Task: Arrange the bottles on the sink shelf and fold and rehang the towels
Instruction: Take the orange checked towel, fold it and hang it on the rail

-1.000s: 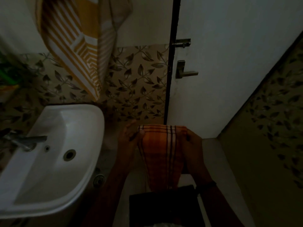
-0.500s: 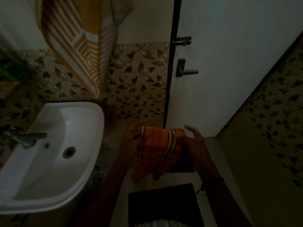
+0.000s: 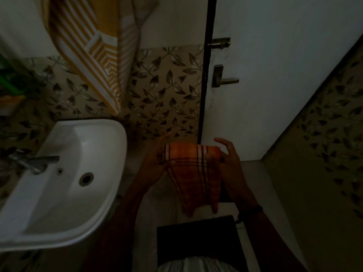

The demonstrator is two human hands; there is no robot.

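dim bathroom. leaf-patterned tiles [image 3: 167,85] on lower walls, plain white above. white door [image 3: 275,85], metal lever handle [image 3: 224,78]. white basin [image 3: 64,183] at left, pale floor [image 3: 253,173].

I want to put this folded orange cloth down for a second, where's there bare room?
The white ceramic sink basin is bare between the metal tap and its front rim. The pale floor by the white door is open too. It is crowded where the left hand and right hand hold the orange checked towel.
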